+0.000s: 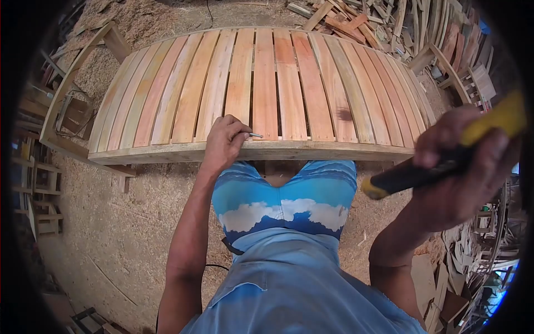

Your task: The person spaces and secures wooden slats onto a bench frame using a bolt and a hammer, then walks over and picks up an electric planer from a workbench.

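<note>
A slatted wooden piece with a long front rail stretches across the view in front of my body. My left hand is on its near edge, thumb and fingers pinched on a thin, pencil-like stick that points right over the slat ends. Raised at the right, close to the camera, my right hand is wrapped round a black and yellow handled tool. The tool's far end is blurred and runs toward the frame edge. A dark smudge marks one slat right of the middle.
Curved wooden frames stand at the left and right ends of the slats. Scrap wood is heaped at the back right. Sawdust covers the floor, and wooden frames are stacked at the far left.
</note>
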Demonstrator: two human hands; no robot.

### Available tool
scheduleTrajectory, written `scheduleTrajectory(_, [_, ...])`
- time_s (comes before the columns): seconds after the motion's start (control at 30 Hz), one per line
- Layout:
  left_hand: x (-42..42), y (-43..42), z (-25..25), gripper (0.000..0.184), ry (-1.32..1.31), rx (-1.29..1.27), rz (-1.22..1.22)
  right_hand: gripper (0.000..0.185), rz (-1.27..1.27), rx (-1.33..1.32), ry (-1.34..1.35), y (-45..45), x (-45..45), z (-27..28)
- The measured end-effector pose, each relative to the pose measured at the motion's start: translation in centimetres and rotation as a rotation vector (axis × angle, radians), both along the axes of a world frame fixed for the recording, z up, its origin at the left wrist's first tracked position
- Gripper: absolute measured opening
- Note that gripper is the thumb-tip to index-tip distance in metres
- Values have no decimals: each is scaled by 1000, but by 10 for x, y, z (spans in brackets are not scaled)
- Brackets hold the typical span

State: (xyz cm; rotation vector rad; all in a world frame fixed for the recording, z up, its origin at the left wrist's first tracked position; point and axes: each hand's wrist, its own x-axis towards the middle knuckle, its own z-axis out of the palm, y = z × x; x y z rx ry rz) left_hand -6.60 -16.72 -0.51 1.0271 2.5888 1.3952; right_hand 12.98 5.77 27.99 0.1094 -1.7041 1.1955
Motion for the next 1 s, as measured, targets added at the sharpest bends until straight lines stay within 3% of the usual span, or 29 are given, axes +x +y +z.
scheduleTrajectory(0.1, [1,0,0,14,3,-3,7,31,57,-8,109,6,-7,-7])
scheduleTrajectory(0.2, [1,0,0,15,-10,9,-1,33,68,142,-233,12,-7,-87])
scheduleTrajectory(0.27, [-1,-1,0,14,5,10,-15,52,49,330,-771,7,11,-165])
scheduleTrajectory(0.3, [0,-1,-1,13,14,13,-18,68,216,426,-1135,13,15,-198])
scheduleTrajectory(0.4, [0,-2,-6,11,112,11,-12,73,137,226,-982,15,18,-199])
scheduleTrajectory(0.53, [-3,-5,-7,10,141,180,84,70,-125,431,-1021,73,16,-181])
scheduleTrajectory(0.6, [-14,-18,-4,13,73,266,344,62,-214,541,-937,116,23,-182])
scheduleTrajectory(0.67, [-27,-33,1,15,-61,312,622,58,-328,711,-1042,146,24,-181])
scheduleTrajectory(0.8, [-72,-52,-20,15,129,-104,712,50,-393,850,-1070,182,15,-201])
scheduleTrajectory(0.9, [-69,-40,-31,10,383,-369,756,40,-481,955,-727,174,5,-222])
scheduleTrajectory(0.97, [-68,-32,-22,11,379,-421,742,29,-376,821,-694,126,8,-219])
scheduleTrajectory(1.0, [-65,-30,-21,11,374,-449,733,30,-88,692,-800,108,17,-231])
